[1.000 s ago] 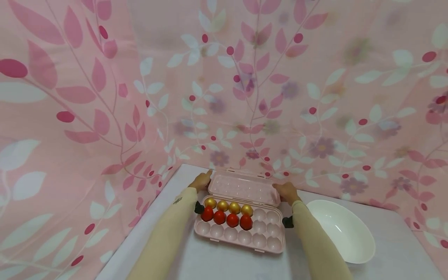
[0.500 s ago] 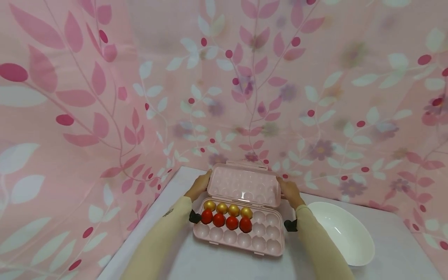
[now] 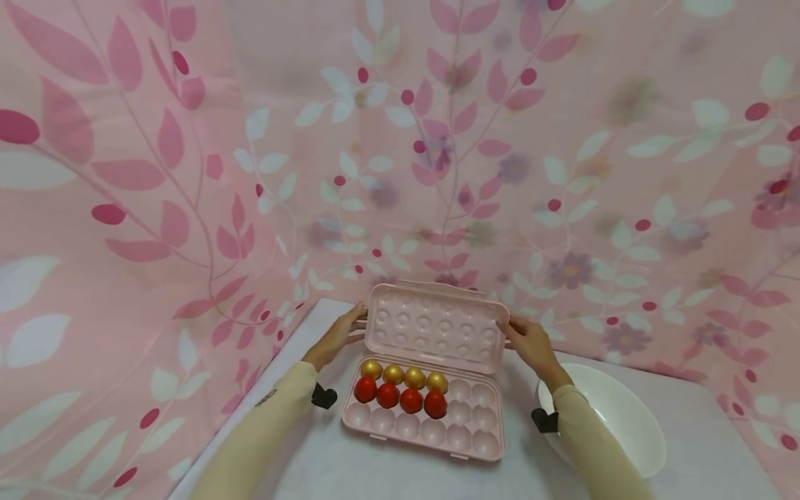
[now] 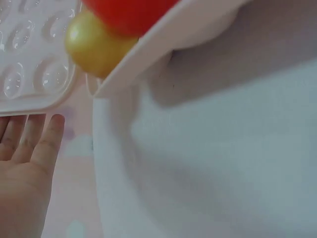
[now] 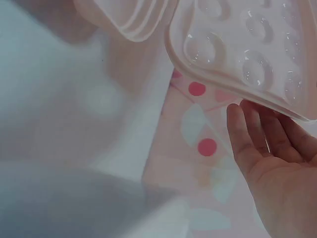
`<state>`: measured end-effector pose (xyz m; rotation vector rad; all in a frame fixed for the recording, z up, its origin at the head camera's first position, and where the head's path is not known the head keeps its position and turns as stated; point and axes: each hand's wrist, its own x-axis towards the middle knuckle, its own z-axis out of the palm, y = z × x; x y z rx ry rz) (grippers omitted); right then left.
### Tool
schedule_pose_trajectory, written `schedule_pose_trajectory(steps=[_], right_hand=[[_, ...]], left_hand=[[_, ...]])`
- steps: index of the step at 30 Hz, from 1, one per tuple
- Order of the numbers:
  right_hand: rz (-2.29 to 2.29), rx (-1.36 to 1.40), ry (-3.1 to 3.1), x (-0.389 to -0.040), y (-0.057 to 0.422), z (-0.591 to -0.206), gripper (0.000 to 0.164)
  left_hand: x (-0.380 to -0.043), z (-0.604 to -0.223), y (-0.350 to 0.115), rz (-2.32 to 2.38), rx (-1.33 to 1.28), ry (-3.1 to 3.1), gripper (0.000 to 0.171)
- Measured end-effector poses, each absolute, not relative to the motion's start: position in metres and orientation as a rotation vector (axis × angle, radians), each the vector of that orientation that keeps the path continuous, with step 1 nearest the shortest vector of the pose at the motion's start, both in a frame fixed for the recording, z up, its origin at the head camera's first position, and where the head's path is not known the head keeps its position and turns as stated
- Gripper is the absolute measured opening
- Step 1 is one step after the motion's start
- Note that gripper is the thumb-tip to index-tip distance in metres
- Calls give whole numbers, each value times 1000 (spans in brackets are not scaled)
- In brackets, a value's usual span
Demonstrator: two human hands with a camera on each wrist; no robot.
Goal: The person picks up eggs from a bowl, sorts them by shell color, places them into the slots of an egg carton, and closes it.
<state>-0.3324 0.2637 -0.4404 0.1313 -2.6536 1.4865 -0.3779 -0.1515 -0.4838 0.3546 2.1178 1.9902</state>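
An open pink plastic egg box (image 3: 400, 434) sits on the table, with gold eggs (image 3: 414, 378) along its back row and red eggs (image 3: 411, 400) in the row before it. Its lid (image 3: 434, 326) stands tilted up at the back, dimpled inner face toward me. My left hand (image 3: 337, 337) is at the lid's left end, its straight fingers (image 4: 47, 146) right at the rim. At the opposite end, my right hand (image 3: 531, 344) holds the lid's edge, a fingertip overlapping the front and other fingers (image 5: 242, 131) tucked behind. The left thumb is out of the left wrist view.
A large white bowl (image 3: 631, 423) stands to the right of the box, partly behind my right forearm. Flower-patterned pink cloth (image 3: 425, 173) rises behind the white table (image 3: 375, 479) and along its left side. The remaining cups of the box hold no eggs.
The lid has come up from lying far back to a steeper tilt. Both hands have risen with it, and both wrists have shifted outward. The eggs keep their places.
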Motion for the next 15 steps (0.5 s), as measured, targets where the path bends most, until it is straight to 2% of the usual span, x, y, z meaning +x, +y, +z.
schedule_pose_trajectory(steps=[7,15], right_hand=[[1333,255,-2653,-309,266,-426,60],[1109,565,-2485,-268,260,-421,34]], left_hand=[[-365,-477,-167,1946,546,2085,67],[-333,-462,-189,1873,911,2125,60]])
